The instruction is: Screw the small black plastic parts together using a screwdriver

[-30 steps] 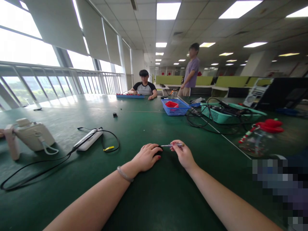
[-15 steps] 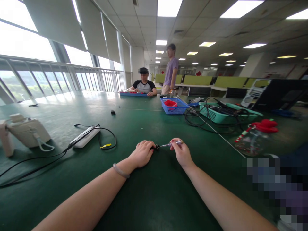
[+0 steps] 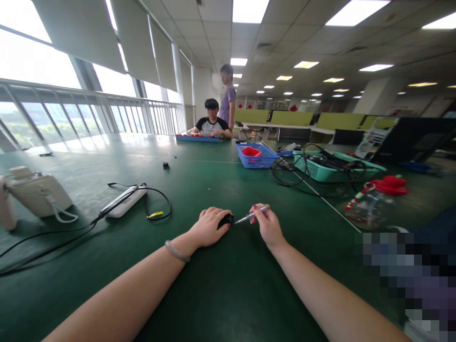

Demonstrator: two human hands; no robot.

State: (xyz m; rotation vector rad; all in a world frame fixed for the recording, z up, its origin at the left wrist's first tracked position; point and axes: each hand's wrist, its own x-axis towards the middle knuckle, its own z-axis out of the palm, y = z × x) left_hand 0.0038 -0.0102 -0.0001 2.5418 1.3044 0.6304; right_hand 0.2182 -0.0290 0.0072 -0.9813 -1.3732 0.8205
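Observation:
On the green table, my left hand is closed round a small black part, whose right end shows beyond the fingers. A screwdriver with a thin metal shaft is pinched in my right hand. Its tip points left and down, close to the right end of the black part, with a small gap visible between them. The fingers hide much of the black part.
Left lie a white power bank with black cables and a beige bottle-like case. Ahead are a blue basket and a green basket with cables. A red-lidded jar stands right. Two people are beyond the table.
The screwdriver tip has moved off the black part and now tilts down more. More of the black part shows by my left hand. The standing person has moved left.

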